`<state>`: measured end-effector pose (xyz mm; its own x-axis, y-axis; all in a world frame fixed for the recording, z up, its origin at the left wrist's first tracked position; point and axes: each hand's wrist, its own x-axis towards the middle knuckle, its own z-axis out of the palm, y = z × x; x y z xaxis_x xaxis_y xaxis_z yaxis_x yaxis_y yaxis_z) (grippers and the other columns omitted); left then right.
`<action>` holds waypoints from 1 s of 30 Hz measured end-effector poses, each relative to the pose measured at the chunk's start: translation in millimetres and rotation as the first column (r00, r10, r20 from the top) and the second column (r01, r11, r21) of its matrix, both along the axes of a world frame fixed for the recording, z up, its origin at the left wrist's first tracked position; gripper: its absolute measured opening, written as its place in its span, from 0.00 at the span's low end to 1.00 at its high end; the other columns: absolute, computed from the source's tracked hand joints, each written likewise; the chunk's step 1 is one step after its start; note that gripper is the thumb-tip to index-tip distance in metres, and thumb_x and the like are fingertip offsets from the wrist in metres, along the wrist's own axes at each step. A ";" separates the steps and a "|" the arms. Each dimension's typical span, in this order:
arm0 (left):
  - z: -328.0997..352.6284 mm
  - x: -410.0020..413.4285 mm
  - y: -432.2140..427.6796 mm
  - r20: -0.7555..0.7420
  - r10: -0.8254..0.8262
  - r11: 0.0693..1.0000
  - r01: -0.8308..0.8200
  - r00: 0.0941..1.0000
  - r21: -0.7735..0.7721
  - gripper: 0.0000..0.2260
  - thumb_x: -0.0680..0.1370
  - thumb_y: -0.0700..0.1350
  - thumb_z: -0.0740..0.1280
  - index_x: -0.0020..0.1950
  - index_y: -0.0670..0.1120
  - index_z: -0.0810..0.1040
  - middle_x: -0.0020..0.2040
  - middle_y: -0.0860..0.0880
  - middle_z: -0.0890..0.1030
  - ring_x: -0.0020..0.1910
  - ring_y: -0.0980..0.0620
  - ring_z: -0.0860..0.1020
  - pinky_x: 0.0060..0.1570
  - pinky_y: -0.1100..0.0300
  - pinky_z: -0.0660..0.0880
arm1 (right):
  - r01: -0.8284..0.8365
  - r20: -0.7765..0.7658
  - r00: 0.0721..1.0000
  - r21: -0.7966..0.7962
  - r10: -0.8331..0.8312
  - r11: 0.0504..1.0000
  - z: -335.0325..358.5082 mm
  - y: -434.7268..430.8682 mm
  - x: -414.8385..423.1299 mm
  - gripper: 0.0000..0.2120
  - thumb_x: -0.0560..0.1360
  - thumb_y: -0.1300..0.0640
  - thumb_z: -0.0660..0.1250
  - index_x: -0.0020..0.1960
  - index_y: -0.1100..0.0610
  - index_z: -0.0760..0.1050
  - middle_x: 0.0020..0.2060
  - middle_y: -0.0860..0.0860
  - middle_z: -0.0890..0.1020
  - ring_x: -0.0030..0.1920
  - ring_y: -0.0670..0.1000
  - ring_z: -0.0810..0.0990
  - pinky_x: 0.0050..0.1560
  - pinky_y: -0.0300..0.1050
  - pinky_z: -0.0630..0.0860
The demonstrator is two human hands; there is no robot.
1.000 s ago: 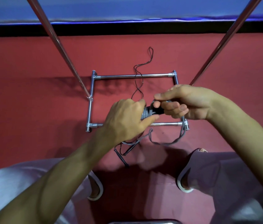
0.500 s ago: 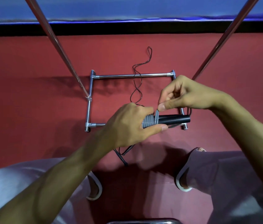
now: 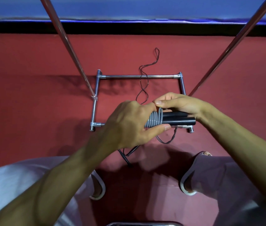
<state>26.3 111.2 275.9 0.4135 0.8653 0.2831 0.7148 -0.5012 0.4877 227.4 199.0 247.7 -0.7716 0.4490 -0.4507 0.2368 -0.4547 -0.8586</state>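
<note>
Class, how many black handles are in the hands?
2. The upper handle lies in the right hand; the lower handle sits alongside it. Grey cord and the left hand hide their other ends.

Left hand (image 3: pixel 129 124) at centre, back to the camera, fingers curled over the wrapped end of the handles (image 3: pixel 178 120), thumb (image 3: pixel 160 128) pressed along the near side. Right hand (image 3: pixel 179 103) just beside it, touching it at the fingertips, thumb (image 3: pixel 159 101) on top, fingers curled behind the handles' bare end. Left forearm (image 3: pixel 60 176) runs in from bottom left, right forearm (image 3: pixel 236 144) from bottom right. Both bare, wrists about straight, hands level.
</note>
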 end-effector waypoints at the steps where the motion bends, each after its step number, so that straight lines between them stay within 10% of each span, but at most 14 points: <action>1: 0.2 -1.0 -0.7 0.005 -0.005 1.000 0.005 1.000 0.011 0.22 0.76 0.65 0.65 0.47 0.46 0.80 0.27 0.51 0.74 0.25 0.45 0.71 0.30 0.56 0.68 | 0.013 -0.019 1.000 -0.052 -0.014 0.999 -5.6 1.0 -3.0 0.23 0.74 0.48 0.74 0.48 0.70 0.78 0.37 0.57 0.77 0.30 0.49 0.77 0.32 0.40 0.76; 6: 6.3 -2.6 -1.7 0.103 -0.002 0.998 -0.005 0.995 0.068 0.21 0.76 0.61 0.69 0.52 0.43 0.81 0.28 0.54 0.74 0.25 0.48 0.74 0.29 0.61 0.68 | 0.060 0.071 0.996 -0.027 -0.058 0.998 2.1 -15.6 -17.3 0.20 0.80 0.60 0.70 0.28 0.58 0.78 0.21 0.43 0.74 0.21 0.41 0.71 0.27 0.29 0.67; 10: 11.3 -7.6 4.3 0.029 0.090 0.996 -0.091 0.996 0.027 0.24 0.76 0.67 0.65 0.49 0.45 0.76 0.27 0.57 0.70 0.25 0.49 0.73 0.28 0.61 0.63 | 0.230 -0.138 0.953 -0.252 -0.271 0.940 -2.4 -21.8 -28.4 0.02 0.75 0.58 0.71 0.44 0.55 0.80 0.40 0.54 0.67 0.36 0.53 0.54 0.43 0.49 0.49; 17: 10.2 -9.9 8.7 0.027 0.039 0.994 -0.036 0.999 -0.099 0.33 0.75 0.68 0.65 0.74 0.51 0.66 0.24 0.51 0.68 0.24 0.51 0.70 0.27 0.66 0.62 | 0.262 -0.074 0.945 -0.408 -0.318 0.875 1.8 -31.0 -17.9 0.14 0.73 0.61 0.60 0.33 0.54 0.79 0.26 0.47 0.68 0.23 0.42 0.63 0.33 0.38 0.51; 20: 9.5 -11.6 6.2 -0.015 0.004 1.000 -0.003 1.000 0.026 0.23 0.78 0.65 0.65 0.64 0.50 0.77 0.24 0.51 0.65 0.25 0.46 0.68 0.29 0.56 0.66 | 0.161 -0.047 0.977 -0.468 -0.207 0.869 1.8 -30.0 -20.0 0.16 0.74 0.62 0.57 0.32 0.55 0.79 0.24 0.45 0.66 0.23 0.40 0.63 0.31 0.36 0.52; 27: 5.6 -6.9 11.2 -0.004 0.045 0.995 -0.044 0.999 0.087 0.20 0.77 0.63 0.66 0.54 0.47 0.78 0.27 0.53 0.70 0.27 0.43 0.74 0.29 0.56 0.69 | 0.241 0.230 0.942 0.036 -0.243 0.970 -4.0 -37.6 -30.5 0.21 0.80 0.68 0.49 0.34 0.54 0.70 0.23 0.48 0.66 0.26 0.46 0.59 0.27 0.38 0.52; 30: 10.3 -10.0 13.0 0.010 0.067 0.993 -0.068 0.998 0.095 0.21 0.77 0.63 0.66 0.54 0.46 0.77 0.27 0.54 0.70 0.27 0.43 0.74 0.29 0.54 0.72 | 0.426 0.066 0.901 0.043 -0.429 0.903 3.8 -25.8 -18.9 0.19 0.86 0.54 0.53 0.40 0.56 0.72 0.25 0.49 0.71 0.23 0.45 0.61 0.24 0.37 0.55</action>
<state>16.4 124.2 286.2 0.3527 0.8604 0.3679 0.7457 -0.4960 0.4450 208.5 173.2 251.5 -0.4687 0.7413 -0.4805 0.0864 -0.5028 -0.8600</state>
